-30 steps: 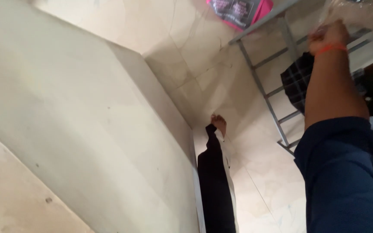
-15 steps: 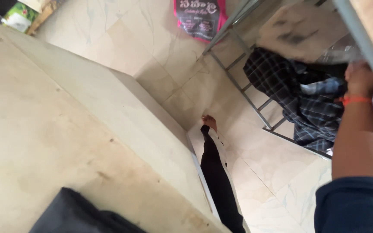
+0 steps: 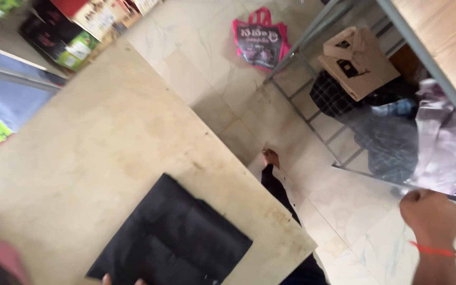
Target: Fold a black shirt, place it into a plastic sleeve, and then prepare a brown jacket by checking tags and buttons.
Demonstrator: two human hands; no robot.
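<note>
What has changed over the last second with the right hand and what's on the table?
The right hand, raised at the metal rack earlier, has come down from it and now hangs fisted below a clear plastic bag; whether it grips the bag cannot be told. The view swung toward the beige table, bringing a black folded cloth into sight, fingertips at its near edge. The pink bag stays on the floor.

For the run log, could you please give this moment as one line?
right hand: fisted on clear plastic bag | left hand: fingertips on black folded cloth | cloth lies on beige table

Orange wristband on right grip; black trousers.
</note>
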